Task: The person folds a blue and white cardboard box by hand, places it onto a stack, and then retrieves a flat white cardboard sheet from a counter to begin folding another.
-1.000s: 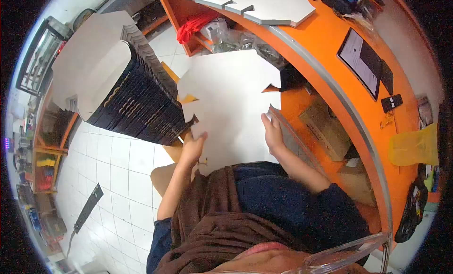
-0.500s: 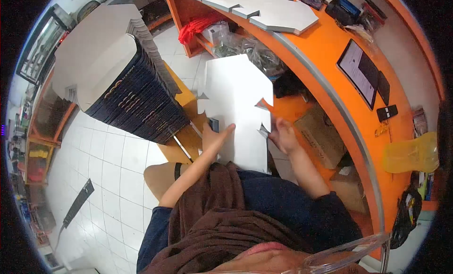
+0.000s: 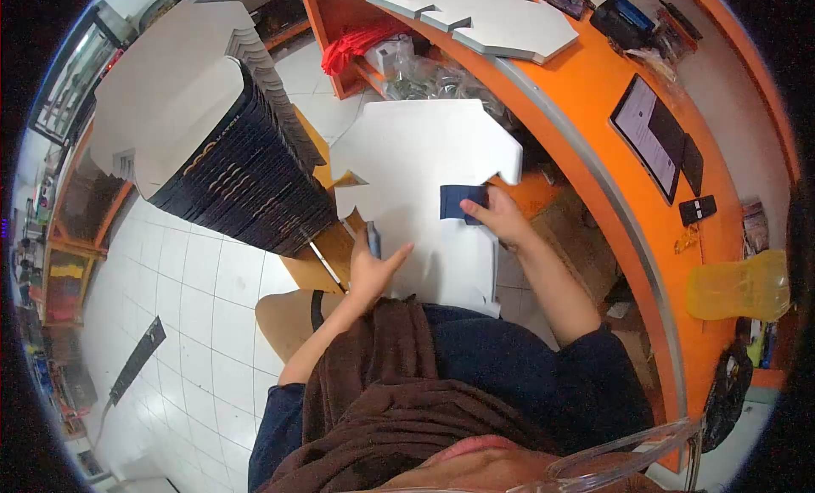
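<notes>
A white die-cut cardboard box blank (image 3: 424, 145) lies across the lap, its plain side up and notches cut in its edges. A dark blue flap (image 3: 454, 202) is folded inward over its right part. My right hand (image 3: 503, 217) is closed on this flap, thumb on top; its other fingers are partly hidden. At the left edge, my left hand (image 3: 373, 268) grips the blank beside another raised bluish flap (image 3: 373, 238). Its thumb stretches over the white surface, while the fingers are partly hidden.
A tall nested stack of dark printed box blanks (image 3: 246, 170) stands at left. To the right curves an orange counter (image 3: 594, 136) bearing more white blanks (image 3: 484, 17), a tablet (image 3: 649, 136), a phone (image 3: 698, 208) and a yellow translucent container (image 3: 739, 285). Cardboard boxes sit beneath it.
The right flap has been folded inward, showing its blue side, and my right hand has moved up and left onto it. The blank has opened wider; my left hand has shifted slightly down.
</notes>
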Demonstrator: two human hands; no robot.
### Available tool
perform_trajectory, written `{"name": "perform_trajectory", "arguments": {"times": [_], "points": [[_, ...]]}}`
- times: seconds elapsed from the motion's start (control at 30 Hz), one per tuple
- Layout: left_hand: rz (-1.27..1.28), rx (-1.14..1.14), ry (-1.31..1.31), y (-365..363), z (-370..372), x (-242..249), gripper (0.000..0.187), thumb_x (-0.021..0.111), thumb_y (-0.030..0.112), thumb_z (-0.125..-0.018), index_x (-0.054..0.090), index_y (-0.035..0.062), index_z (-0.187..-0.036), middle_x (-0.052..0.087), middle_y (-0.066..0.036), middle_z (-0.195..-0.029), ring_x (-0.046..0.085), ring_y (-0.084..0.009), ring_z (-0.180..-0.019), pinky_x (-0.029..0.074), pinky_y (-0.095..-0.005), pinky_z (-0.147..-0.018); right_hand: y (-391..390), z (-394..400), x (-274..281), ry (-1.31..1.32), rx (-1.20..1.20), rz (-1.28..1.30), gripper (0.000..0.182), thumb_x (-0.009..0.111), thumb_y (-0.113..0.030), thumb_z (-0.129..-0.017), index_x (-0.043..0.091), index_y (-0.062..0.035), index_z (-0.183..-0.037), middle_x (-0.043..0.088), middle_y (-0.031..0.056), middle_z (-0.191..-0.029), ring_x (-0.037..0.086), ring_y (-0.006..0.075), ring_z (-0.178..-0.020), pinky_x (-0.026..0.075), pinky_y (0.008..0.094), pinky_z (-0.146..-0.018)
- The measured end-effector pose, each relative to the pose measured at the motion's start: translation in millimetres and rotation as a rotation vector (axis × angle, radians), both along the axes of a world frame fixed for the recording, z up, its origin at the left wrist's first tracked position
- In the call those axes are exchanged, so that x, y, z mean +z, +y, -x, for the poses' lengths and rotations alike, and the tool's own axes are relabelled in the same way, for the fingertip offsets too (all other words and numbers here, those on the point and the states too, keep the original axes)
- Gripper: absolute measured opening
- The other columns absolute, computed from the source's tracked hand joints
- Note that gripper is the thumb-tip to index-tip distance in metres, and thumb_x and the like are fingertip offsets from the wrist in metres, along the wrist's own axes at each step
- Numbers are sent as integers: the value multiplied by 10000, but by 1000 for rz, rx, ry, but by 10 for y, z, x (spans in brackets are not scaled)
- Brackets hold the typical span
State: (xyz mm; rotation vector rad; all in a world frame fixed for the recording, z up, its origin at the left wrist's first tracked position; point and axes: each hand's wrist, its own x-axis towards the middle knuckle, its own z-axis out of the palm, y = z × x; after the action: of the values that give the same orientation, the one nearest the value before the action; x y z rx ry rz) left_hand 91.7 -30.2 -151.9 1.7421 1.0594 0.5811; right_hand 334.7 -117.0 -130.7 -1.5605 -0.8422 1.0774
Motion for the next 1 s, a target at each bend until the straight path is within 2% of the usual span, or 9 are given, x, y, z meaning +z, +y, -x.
{"name": "perform_trajectory", "arguments": {"times": [0.07, 0.17, 0.27, 0.4, 0.53, 0.77, 0.83, 0.9, 1.0], "points": [[3, -87, -137, 2, 151, 79, 775, 728, 401, -767, 396, -80, -1276, 554, -220, -1188, 541, -335, -1103, 449, -389, -907, 15, 8, 41, -3, -88, -17, 401, 718, -195, -816, 534, 42, -1082, 617, 91, -1021, 583, 143, -910, 481, 299, -809], [744, 258, -484, 101, 169, 442, 638, 648, 411, -846, 448, -14, -1278, 563, -161, -1192, 555, -275, -1089, 462, -394, -896, -1, -44, 17, 53, -34, -60, 408, 721, -182, -813, 524, 38, -1095, 619, 86, -1015, 584, 142, -910, 483, 303, -815], [1002, -109, -1199, 392, 341, 392, 585, 625, 431, -859, 492, 29, -1262, 572, -118, -1169, 559, -235, -1075, 472, -395, -892, 12, -76, -95, 63, -10, -125, 402, 720, -167, -814, 520, 31, -1101, 621, 79, -1007, 586, 143, -904, 484, 299, -809], [716, -241, -713, 781, 553, -168, 672, 742, 382, -768, 483, -5, -1253, 574, -108, -1152, 570, -251, -1044, 457, -393, -918, 7, -44, 33, 124, 8, -116, 380, 720, -174, -818, 525, 18, -1082, 622, 76, -999, 590, 139, -891, 486, 292, -802], [502, -488, -475, 814, 292, 340, 853, 834, 336, -666, 401, -45, -1294, 525, -120, -1223, 504, -221, -1127, 407, -356, -956, -6, -9, 50, 94, 2, -58, 381, 728, -188, -813, 526, 8, -1070, 622, 72, -1006, 591, 137, -914, 482, 291, -813], [256, -184, 10, 525, 65, 808, 567, 682, 186, -848, 402, -92, -1255, 585, -151, -1088, 561, -202, -986, 450, -324, -877, -224, 131, 230, -154, 131, -162, 557, 743, -319, -792, 506, 38, -1149, 599, 106, -1094, 563, 195, -1023, 439, 332, -913], [323, -143, -23, 590, 72, 654, 533, 678, 184, -847, 421, -86, -1229, 594, -153, -1064, 570, -205, -988, 459, -323, -868, -358, 111, 7, -395, 316, -53, 852, 696, -549, -752, 411, 4, -1333, 462, 137, -1339, 424, 265, -1244, 335, 389, -1031], [396, -152, -191, 699, 174, 430, 543, 691, 186, -837, 424, -82, -1226, 591, -149, -1080, 568, -203, -1003, 460, -323, -869, -313, 93, 76, -146, 236, -328, 1003, 596, -711, -716, 336, -28, -1402, 383, 160, -1411, 335, 297, -1318, 286, 410, -1069], [403, -288, -329, 642, 264, 431, 628, 731, 203, -800, 407, -71, -1263, 573, -146, -1136, 558, -202, -1035, 461, -336, -887, -112, -31, 293, 1038, 313, -836, 995, 432, -775, -761, 321, -16, -1396, 420, 152, -1375, 416, 295, -1249, 338, 458, -1044]]}}
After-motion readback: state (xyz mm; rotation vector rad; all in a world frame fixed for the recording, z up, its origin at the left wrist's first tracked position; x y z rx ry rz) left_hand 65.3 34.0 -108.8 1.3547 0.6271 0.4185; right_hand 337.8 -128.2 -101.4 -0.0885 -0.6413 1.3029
